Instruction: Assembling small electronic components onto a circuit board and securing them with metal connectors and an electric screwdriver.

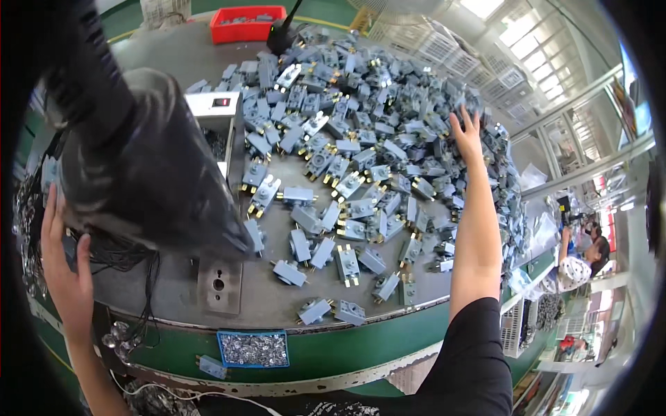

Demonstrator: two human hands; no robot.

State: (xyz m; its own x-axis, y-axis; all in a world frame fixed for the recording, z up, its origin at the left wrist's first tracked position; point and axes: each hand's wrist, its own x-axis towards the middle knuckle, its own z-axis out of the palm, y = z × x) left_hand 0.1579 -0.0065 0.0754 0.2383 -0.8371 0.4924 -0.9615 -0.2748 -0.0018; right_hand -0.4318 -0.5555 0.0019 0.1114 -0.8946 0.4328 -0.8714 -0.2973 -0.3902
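A large heap of grey-blue plastic blocks with brass prongs [388, 145] covers the right and middle of the table. On the heap's far right side lies my right hand [467, 139], fingers spread, touching the blocks; I cannot see it gripping any. At the far left, my left hand [64, 270] is open, its fingers stretched out and its thumb apart. Just beyond its fingertips is a grey block [50, 170], next to a pile of small metal pieces [28, 243]. Several loose blocks, among them one with prongs [348, 265], lie nearer to me.
A bulky black machine part [146, 166] blocks the view at left, beside a metal box with a red switch [214, 104]. A blue tray of small metal parts [252, 349] sits at the front edge. A red bin [248, 25] stands at the back. Another person [576, 267] is at far right.
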